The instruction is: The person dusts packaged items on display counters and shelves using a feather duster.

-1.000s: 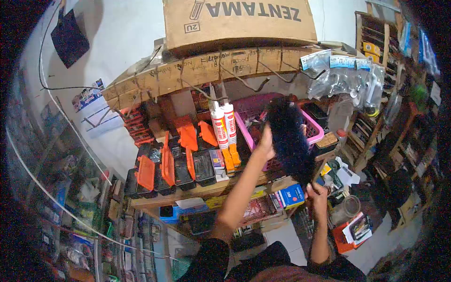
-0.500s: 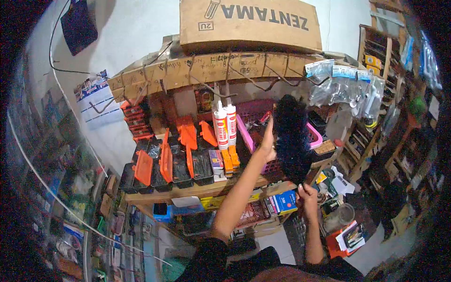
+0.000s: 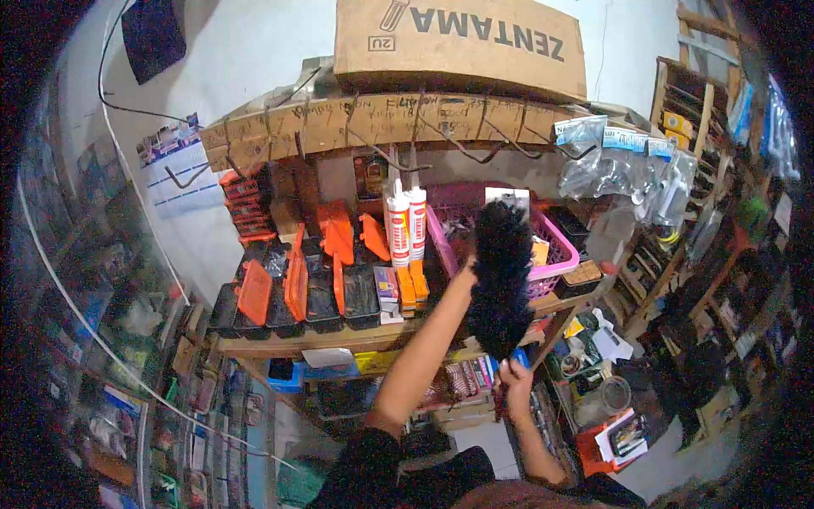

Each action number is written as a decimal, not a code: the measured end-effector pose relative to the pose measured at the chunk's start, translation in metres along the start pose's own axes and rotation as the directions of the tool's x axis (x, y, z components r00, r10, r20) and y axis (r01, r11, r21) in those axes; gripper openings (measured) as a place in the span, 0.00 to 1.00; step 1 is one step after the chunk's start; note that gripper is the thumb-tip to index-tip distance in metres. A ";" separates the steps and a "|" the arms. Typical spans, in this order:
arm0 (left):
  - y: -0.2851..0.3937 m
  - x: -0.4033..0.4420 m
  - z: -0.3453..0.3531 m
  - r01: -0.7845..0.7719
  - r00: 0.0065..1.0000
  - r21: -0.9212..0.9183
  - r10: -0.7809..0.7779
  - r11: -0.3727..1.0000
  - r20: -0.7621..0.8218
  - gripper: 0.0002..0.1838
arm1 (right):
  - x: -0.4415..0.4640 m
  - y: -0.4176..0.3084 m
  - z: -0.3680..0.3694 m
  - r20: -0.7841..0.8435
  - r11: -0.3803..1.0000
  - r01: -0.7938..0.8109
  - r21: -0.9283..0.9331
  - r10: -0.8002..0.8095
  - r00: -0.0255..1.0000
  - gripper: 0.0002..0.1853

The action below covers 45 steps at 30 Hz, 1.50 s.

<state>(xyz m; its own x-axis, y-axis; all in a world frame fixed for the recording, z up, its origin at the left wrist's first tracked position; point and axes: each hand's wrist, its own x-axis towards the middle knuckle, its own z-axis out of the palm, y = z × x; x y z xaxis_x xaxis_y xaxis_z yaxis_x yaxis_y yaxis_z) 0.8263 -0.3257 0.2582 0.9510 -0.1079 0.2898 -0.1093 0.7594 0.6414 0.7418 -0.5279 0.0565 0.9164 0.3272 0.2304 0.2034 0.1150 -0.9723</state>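
My right hand (image 3: 514, 383) is closed around the handle of a black fluffy duster (image 3: 500, 280), which stands upright over the shelf's front edge. My left hand (image 3: 467, 268) reaches into the pink basket (image 3: 561, 268) behind the duster. Its fingers are hidden by the duster's fibres, so its grip cannot be seen. Inside the basket a white card (image 3: 511, 197) and a small orange packet (image 3: 540, 251) show beside the duster. To the left of the basket stand two white sealant tubes (image 3: 407, 222) and small orange boxes (image 3: 413, 287).
Black bins with orange lids (image 3: 254, 293) line the shelf's left side. Metal hooks stick out from the wooden beam (image 3: 339, 123) above, under a cardboard box (image 3: 462, 51). Plastic-bagged parts (image 3: 623, 165) hang at the right. Boxes and trays fill the lower shelf.
The duster and my right hand have shifted left and slightly down. My left hand has gone behind the duster. More of the basket's right side and the white card now show.
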 end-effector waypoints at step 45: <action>0.005 -0.007 0.003 0.002 0.992 0.239 0.029 0.971 -0.126 0.39 | -0.018 -0.030 0.045 -0.170 0.929 0.293 -0.228 -0.334 0.927 0.19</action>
<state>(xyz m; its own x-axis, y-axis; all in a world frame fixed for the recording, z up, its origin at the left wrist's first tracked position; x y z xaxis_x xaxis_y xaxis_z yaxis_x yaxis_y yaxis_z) 0.8183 -0.3227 0.2613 0.9763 -0.0040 0.2165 -0.1734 0.5841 0.7930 0.7039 -0.4949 0.0830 0.8405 0.1056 0.5315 0.5354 -0.0109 -0.8445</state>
